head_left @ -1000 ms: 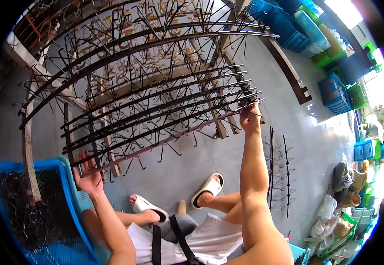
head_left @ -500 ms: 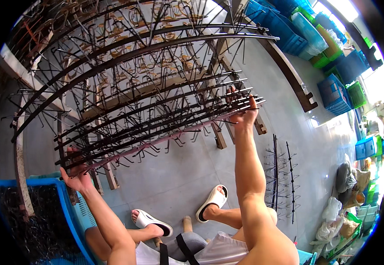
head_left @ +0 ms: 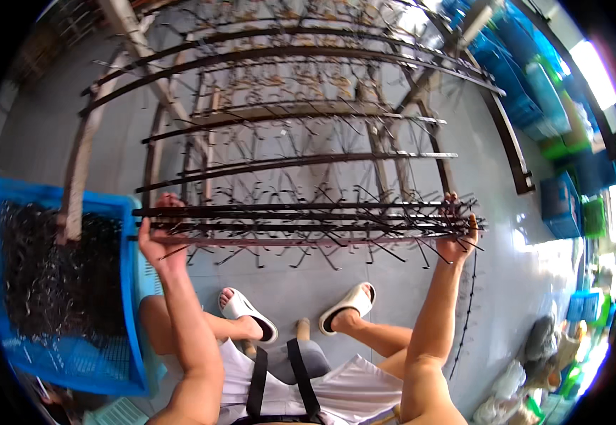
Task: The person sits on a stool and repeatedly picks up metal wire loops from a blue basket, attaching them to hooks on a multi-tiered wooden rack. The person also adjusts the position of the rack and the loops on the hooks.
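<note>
**Both hands gripping a bundle of hooked rods**

The left hand (head_left: 158, 241) and right hand (head_left: 458, 237) are reaching up with forearms raised, each clenching one end of a bundle of dark hooked rods (head_left: 308, 221). The bundle is lying level above the sandalled feet (head_left: 350, 303), in front of a wooden rack (head_left: 287, 113). A blue crate (head_left: 127, 283) of dark hooks is sitting at the left.

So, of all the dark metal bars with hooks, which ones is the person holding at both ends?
The lowest bundle of hooked bars, lying level above the feet: the left hand and right hand grip its ends. The other bars rest higher on the wooden rack, untouched.
</note>
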Demonstrator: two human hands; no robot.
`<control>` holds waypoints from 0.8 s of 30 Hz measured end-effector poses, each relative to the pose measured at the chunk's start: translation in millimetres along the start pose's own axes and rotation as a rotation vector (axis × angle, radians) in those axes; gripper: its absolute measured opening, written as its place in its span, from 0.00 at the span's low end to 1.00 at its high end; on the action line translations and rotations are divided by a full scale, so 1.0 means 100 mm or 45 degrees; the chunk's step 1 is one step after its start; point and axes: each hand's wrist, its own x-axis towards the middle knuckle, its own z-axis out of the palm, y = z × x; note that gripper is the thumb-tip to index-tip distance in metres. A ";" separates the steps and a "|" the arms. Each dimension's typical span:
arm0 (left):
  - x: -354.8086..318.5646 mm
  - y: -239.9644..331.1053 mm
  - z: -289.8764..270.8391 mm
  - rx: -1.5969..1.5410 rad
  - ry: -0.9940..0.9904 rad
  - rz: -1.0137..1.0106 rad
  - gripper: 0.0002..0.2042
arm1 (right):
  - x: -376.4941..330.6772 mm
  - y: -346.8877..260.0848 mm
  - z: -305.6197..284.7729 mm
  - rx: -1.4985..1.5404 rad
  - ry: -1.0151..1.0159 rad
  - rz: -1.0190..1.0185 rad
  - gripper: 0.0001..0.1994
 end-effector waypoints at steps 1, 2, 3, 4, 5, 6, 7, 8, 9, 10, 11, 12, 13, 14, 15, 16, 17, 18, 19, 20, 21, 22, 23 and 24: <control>0.07 0.05 -0.09 0.026 0.093 -0.008 0.24 | 0.05 0.05 0.04 0.055 -0.007 0.005 0.27; 0.15 0.14 -0.17 0.049 0.188 -0.016 0.25 | 0.13 0.10 0.09 0.111 -0.011 0.011 0.27; 0.25 0.16 -0.13 0.032 0.290 -0.034 0.23 | 0.21 0.08 0.11 0.010 0.194 -0.096 0.26; 0.31 0.16 -0.05 0.024 0.409 -0.043 0.21 | 0.35 0.11 0.23 -0.076 0.366 -0.161 0.24; 0.39 0.08 0.17 0.059 0.588 0.095 0.17 | 0.50 0.11 0.26 -0.144 0.417 -0.140 0.22; 0.48 0.07 0.28 0.102 0.580 0.093 0.15 | 0.67 0.05 0.30 -0.219 0.464 -0.127 0.21; 0.68 0.08 0.31 0.107 0.586 0.061 0.15 | 0.88 -0.10 0.18 -0.234 0.488 -0.020 0.18; 0.81 0.17 0.26 0.120 0.604 0.058 0.15 | 0.99 0.13 0.40 -0.304 0.574 -0.089 0.15; 0.85 0.21 0.23 0.115 0.590 0.065 0.14 | 1.03 0.14 0.39 -0.415 0.611 -0.124 0.15; 0.99 0.21 0.33 0.113 0.546 0.060 0.13 | 1.06 0.19 0.38 -0.384 0.490 -0.168 0.14; 0.84 0.23 0.29 0.148 0.427 0.145 0.10 | 1.00 0.22 0.35 -0.369 0.388 -0.186 0.14; 0.73 0.22 0.38 0.045 0.455 0.106 0.10 | 0.99 0.17 0.27 -0.265 0.425 -0.205 0.12; 0.63 0.20 0.48 0.039 0.473 0.127 0.10 | 0.97 0.20 0.25 -0.241 0.467 -0.189 0.12; 0.58 0.16 0.53 0.033 0.491 0.147 0.11 | 0.98 0.23 0.25 -0.218 0.510 -0.175 0.12; 0.50 0.20 0.48 0.023 0.447 0.083 0.11 | 0.99 0.16 0.12 -0.168 0.492 -0.103 0.13; 0.66 0.24 0.49 -0.002 0.351 0.029 0.12 | 1.15 0.18 0.23 -0.100 0.425 -0.049 0.14; 0.44 0.28 0.28 -0.013 0.236 0.043 0.12 | 0.97 0.19 0.20 -0.223 0.354 -0.097 0.15; 0.21 0.20 0.47 0.086 0.231 0.150 0.13 | 0.79 0.32 0.34 -0.329 0.248 -0.166 0.15; 0.10 0.14 0.56 0.014 0.229 0.142 0.14 | 0.74 0.20 0.19 -0.144 -0.059 -0.082 0.15; -0.03 0.09 0.56 -0.046 0.266 0.133 0.14 | 0.74 0.05 0.04 -0.109 0.068 -0.072 0.15; -0.04 0.10 0.54 -0.064 0.228 0.115 0.14 | 0.78 0.09 0.07 -0.125 0.082 -0.042 0.15; -0.05 0.10 0.51 -0.081 0.190 0.096 0.14 | 0.80 0.13 0.09 -0.142 0.095 -0.011 0.15; -0.15 0.11 0.47 -0.147 0.295 0.038 0.12 | 0.71 0.15 0.08 -0.178 0.171 -0.035 0.15; -0.14 0.15 0.40 -0.074 0.268 0.057 0.12 | 0.71 0.18 0.09 -0.187 0.163 -0.062 0.14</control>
